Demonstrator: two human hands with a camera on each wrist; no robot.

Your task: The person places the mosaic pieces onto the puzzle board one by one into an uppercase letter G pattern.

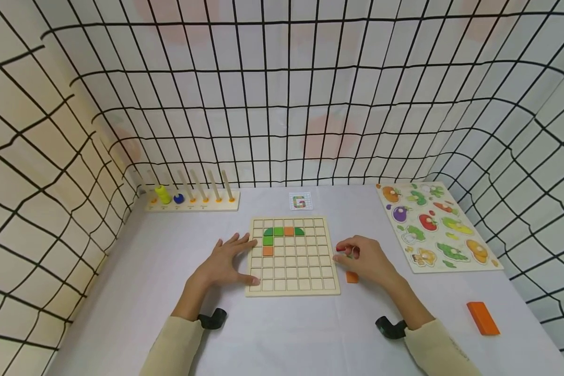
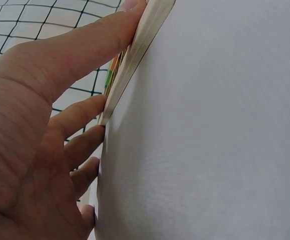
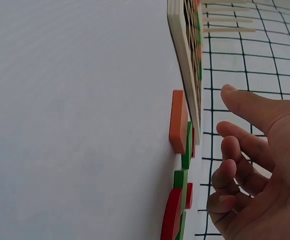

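Note:
A wooden grid board (image 1: 291, 271) lies in the middle of the table, with green tiles (image 1: 273, 232) and two orange tiles (image 1: 268, 250) set in its upper left cells. My left hand (image 1: 237, 259) lies flat on the table. Its straight fingers and thumb touch the board's left edge (image 2: 134, 55); the left hand (image 2: 99, 60) holds nothing. My right hand (image 1: 350, 253) hovers just right of the board with loosely curled fingers, holding nothing (image 3: 230, 120). It is over a few small red and green pieces (image 3: 175, 210). An orange tile (image 1: 352, 277) (image 3: 178, 121) lies beside the board (image 3: 182, 55).
A vegetable knob puzzle (image 1: 437, 227) lies at the right. An orange block (image 1: 482, 317) sits near the front right. A peg board (image 1: 192, 201) with a yellow and a blue ring stands at the back left. A small pattern card (image 1: 301, 201) lies behind the grid board. Grid-patterned walls enclose the table.

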